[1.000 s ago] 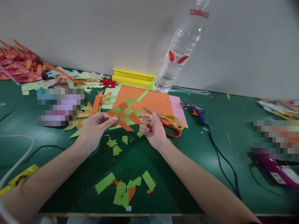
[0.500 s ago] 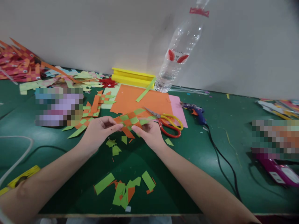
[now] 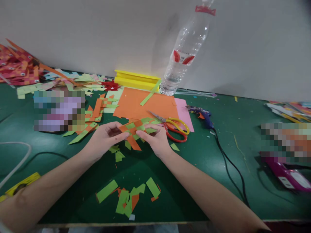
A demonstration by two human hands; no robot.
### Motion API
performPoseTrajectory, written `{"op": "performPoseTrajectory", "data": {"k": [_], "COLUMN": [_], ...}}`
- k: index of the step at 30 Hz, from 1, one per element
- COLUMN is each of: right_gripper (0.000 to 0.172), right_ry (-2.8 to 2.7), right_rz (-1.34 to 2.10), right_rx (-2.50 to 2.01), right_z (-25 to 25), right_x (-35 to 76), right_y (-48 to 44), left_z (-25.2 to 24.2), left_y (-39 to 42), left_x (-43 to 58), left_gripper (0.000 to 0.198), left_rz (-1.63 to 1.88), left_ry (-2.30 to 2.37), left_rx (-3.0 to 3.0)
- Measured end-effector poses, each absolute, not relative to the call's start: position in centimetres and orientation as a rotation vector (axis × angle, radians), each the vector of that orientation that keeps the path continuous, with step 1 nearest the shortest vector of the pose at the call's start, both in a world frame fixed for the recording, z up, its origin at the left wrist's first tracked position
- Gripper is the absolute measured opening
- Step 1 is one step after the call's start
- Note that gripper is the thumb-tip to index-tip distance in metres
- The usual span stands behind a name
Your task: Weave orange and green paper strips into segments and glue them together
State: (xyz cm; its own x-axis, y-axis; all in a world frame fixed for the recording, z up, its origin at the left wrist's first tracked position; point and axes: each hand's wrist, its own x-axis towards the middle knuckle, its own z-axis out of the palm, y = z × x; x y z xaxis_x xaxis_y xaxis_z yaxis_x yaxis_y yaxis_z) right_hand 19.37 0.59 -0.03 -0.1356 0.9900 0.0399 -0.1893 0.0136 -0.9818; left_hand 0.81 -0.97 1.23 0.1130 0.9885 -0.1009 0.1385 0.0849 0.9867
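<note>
Between my two hands is a woven paper piece (image 3: 134, 128) in an orange and green checker pattern, held just above the table. My left hand (image 3: 105, 137) pinches its left end between thumb and fingers. On the other end, my right hand (image 3: 155, 137) grips with the thumb on top; some fingertips are hidden behind the paper. An orange strip hangs down from the piece. Red and yellow scissors (image 3: 176, 129) lie beside my right hand, blades partly on an orange paper sheet (image 3: 145, 103). Similar woven orange and green pieces (image 3: 91, 118) lie beyond my left hand.
Green and orange scraps (image 3: 128, 199) lie near the front edge. A plastic bottle (image 3: 182, 55) stands at the back near a yellow folded strip (image 3: 136, 81). A blue glue gun (image 3: 201, 116) trails a black cord on the right, near a magenta power strip (image 3: 289, 173).
The woven piece has tilted in my hands, so its checkered face shows less and the hanging strip points lower. Both hands keep their hold. The whole view has shifted slightly.
</note>
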Motion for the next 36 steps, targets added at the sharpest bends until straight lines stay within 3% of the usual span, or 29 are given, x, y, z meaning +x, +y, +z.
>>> {"op": "performPoseTrajectory", "data": {"k": [13,36], "right_gripper": [0.013,0.011], "right_ry": [-1.421,-1.542], "right_rz": [1.376,1.093], "right_rx": [-0.916,-0.965], "right_z": [0.19,-0.45], "right_x": [19.34,19.42], "right_y": [0.1,-0.16], "left_z": [1.72,1.54], "left_y": [-1.39,-1.11], "left_x": [1.2,1.0], "left_gripper": [0.021,0.029], "left_rz": [0.995,0.939], "left_ry": [1.266,1.404], "left_rx": [1.658,1.722]}}
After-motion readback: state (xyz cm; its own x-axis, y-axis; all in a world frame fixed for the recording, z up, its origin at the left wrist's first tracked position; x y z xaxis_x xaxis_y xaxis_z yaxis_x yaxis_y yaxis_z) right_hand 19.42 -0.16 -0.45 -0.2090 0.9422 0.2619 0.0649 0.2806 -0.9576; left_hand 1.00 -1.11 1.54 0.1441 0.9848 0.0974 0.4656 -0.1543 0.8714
